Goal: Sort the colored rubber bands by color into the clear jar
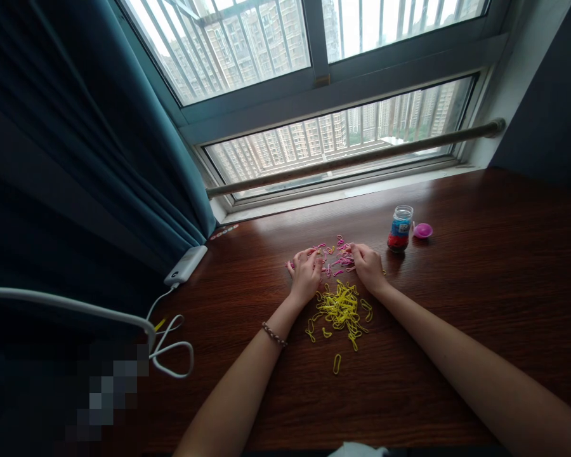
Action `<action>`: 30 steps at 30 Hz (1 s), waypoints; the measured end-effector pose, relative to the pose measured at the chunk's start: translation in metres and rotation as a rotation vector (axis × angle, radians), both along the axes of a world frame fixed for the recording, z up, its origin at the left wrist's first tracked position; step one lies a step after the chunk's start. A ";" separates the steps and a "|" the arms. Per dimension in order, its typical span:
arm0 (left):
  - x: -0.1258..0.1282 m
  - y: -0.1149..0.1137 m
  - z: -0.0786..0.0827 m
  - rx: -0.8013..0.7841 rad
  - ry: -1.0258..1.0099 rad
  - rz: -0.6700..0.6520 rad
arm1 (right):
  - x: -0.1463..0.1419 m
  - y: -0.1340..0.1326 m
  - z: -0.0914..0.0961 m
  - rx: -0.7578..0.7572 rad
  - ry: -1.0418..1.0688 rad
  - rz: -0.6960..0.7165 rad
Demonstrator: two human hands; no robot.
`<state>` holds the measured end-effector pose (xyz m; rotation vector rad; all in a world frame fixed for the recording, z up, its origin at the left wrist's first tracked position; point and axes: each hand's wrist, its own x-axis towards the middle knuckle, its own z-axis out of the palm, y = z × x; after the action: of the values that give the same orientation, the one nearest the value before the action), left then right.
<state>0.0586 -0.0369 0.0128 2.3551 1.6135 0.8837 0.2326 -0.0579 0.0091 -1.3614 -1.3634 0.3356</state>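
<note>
The left hand (307,271) lies low over one side of a scatter of pink clips (344,260) on the bench (495,266), and the right hand (367,265) sits at the other side with its fingers curled; whether either grip is closed on a clip cannot be told at this size, as the fingers hide their own tips. A heap of yellow clips (341,306) lies between the wrists, just nearer the person than the pink ones, so a wrist or forearm drawn inward could drag the two colours together. At least one yellow piece seems to lie among the pink already, easily missed beneath the fingers. The clips look thin and looped, and tangled ones might come up in twos or slip from a loose pinch. A single yellow clip (337,364) lies apart from the heap, where a sleeveless arm could brush it aside. The open jar (400,230) stands upright beyond the right hand, beside a pink lid-like piece (423,231); a careless outward swing could tip it.
</note>
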 end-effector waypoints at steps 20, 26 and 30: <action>0.003 -0.003 -0.001 -0.033 0.070 -0.059 | -0.003 -0.012 0.013 -0.013 0.160 0.057; 0.000 0.002 -0.001 0.025 -0.069 -0.039 | -0.007 -0.018 0.012 -0.104 0.194 0.328; -0.006 0.005 -0.001 0.088 -0.212 -0.064 | -0.009 -0.018 0.011 -0.088 0.145 0.306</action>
<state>0.0529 -0.0319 0.0120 2.2649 1.4368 1.1682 0.2237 -0.0761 0.0196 -1.1728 -1.4482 0.6932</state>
